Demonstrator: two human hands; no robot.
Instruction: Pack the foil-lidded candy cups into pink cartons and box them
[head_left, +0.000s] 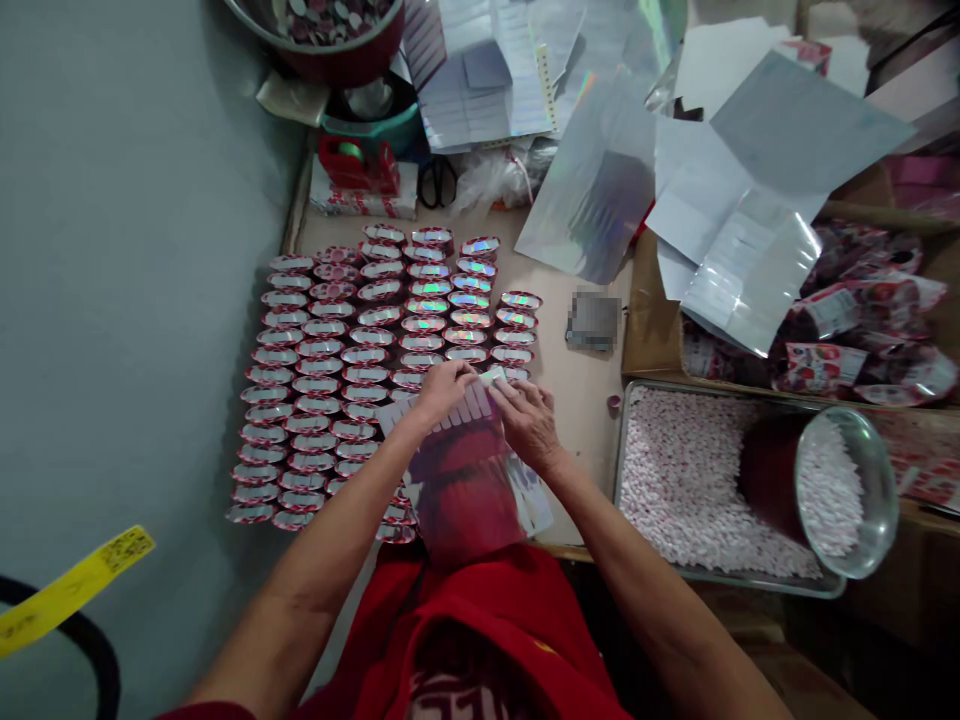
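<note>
My left hand [448, 387] reaches over the front part of the rows of small red-and-white packs [367, 355], its fingers drawn together. At its fingertips is a small whitish piece [493, 376], which my right hand [531, 422] also touches with bent fingers. What exactly the left fingers pinch is too small to tell. Under both hands lies a shiny reflective sheet [459, 500] with pale strips along its upper edge; it reaches down to my lap. The packs stand tightly in several columns, their narrow silvery-white tops facing up.
To the right, a metal tray [619, 480] holds small white pieces and a tilted metal bowl [889, 500]. Behind it stands a cardboard box [652, 330] of filled packs, with loose sheets [810, 130] on top. Scissors [437, 184] and a red tape dispenser [358, 165] lie at the back.
</note>
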